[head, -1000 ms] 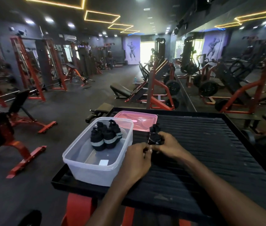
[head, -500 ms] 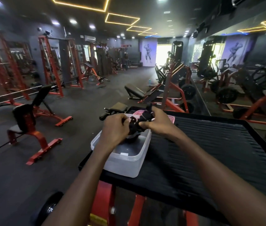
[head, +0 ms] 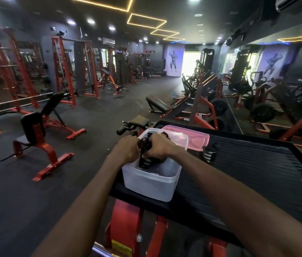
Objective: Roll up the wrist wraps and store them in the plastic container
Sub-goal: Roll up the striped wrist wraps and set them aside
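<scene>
Two hands, our left hand (head: 128,151) and right hand (head: 159,147), gripped one rolled wrist wrap (head: 145,156) over the plastic container (head: 152,184). We judged this the storing step; next we needed to lower and release it. One wrap (head: 209,153) stood outside by one pink lid (head: 193,137); those inside were hidden.
</scene>
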Motion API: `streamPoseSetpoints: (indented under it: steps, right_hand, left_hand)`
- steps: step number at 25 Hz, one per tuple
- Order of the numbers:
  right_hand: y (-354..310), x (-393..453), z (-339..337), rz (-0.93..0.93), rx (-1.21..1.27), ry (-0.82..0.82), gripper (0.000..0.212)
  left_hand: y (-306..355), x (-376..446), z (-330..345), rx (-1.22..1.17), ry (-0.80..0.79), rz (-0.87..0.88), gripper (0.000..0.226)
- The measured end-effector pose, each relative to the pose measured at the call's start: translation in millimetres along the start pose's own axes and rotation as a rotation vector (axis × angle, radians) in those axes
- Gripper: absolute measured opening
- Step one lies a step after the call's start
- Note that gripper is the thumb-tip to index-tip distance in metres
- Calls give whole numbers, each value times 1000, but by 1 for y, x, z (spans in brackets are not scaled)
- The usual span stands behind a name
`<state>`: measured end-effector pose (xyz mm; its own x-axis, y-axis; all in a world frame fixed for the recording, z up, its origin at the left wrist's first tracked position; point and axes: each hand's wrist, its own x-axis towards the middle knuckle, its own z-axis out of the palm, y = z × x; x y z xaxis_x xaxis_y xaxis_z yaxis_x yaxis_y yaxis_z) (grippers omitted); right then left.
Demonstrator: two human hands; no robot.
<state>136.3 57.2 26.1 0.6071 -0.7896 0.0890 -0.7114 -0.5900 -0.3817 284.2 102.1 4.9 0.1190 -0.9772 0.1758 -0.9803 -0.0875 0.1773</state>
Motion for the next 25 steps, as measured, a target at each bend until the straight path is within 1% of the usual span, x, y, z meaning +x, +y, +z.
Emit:
streamPoseSetpoints:
  steps: [3, 6, 8, 10, 11, 14, 17, 18, 19, 21, 23, 25]
  right_hand:
    - [-4, 9, 10, 1, -28, -47, 16]
    - [-7, 18, 20, 45, -30, -49, 19]
    - [-9, 22, 25, 57, -25, -24, 13]
    - [-11, 24, 29, 49, -8, 12, 4]
    - [-12, 25, 31, 47, -17, 36, 5]
    - [-16, 26, 36, 47, -70, 68, 11]
    - [-16, 24, 33, 37, -75, 63, 25]
    - [-15, 22, 31, 33, -61, 59, 27]
    - [-13, 21, 27, 24, -36, 53, 24]
    - [-8, 18, 19, 19, 16, 27, 19]
    - [2, 17, 9, 54, 25, 23, 21]
    - [18, 16, -2, 115, 20, 87, 14]
  left_hand:
    - [-9, 0, 5, -21, -22, 9, 28]
    - [-15, 1, 9, -95, 27, 24, 22]
    - [-17, 3, 9, -168, 50, 16, 17]
    - [-18, 4, 9, -205, 32, 8, 21]
    - [-17, 5, 9, -207, 21, 1, 23]
    - [-16, 6, 11, -221, 26, -15, 28]
    - [-15, 10, 10, -230, 34, -15, 31]
    - [-15, 11, 9, -244, 45, -15, 31]
    - [-14, 12, 8, -255, 68, -19, 32]
    - [-8, 11, 8, -247, 184, -35, 31]
    - [4, 10, 4, -289, 382, -39, 30]
    - [21, 10, -4, -385, 558, 13, 26]
